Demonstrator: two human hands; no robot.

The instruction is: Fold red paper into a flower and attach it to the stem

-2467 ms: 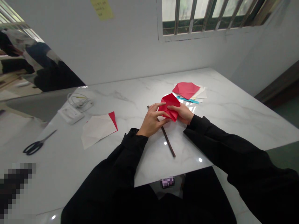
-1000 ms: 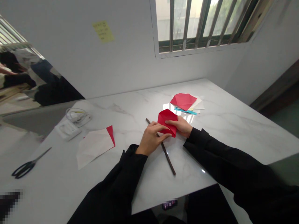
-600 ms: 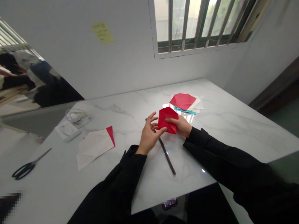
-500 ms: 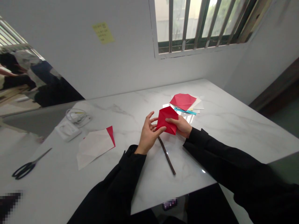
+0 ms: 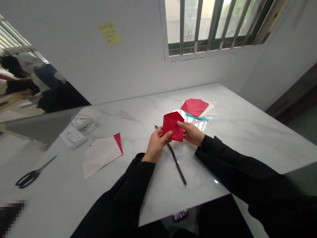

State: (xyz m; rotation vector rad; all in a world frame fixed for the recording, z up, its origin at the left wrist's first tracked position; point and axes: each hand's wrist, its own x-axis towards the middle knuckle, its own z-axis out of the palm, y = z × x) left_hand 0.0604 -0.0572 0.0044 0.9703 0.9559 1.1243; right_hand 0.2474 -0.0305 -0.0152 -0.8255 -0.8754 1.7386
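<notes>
A folded red paper (image 5: 173, 125) is lifted a little above the white marble table (image 5: 138, 112), held between both hands. My left hand (image 5: 156, 145) pinches its lower left corner with thumb on top. My right hand (image 5: 192, 133) grips its right edge, thumb across the front. A thin dark stick (image 5: 174, 158) lies on the table just below the hands. Both arms wear black sleeves.
A stack of papers topped by a red sheet (image 5: 195, 106) lies beyond the hands. A white sheet with a red corner (image 5: 101, 152) lies to the left, with black scissors (image 5: 32, 173) farther left. A white charger and cable (image 5: 76, 130) sit near the mirror (image 5: 29, 89).
My left hand opened and let go of the paper for a moment, then closed on its lower left corner again. The paper rose slightly and shifted left.
</notes>
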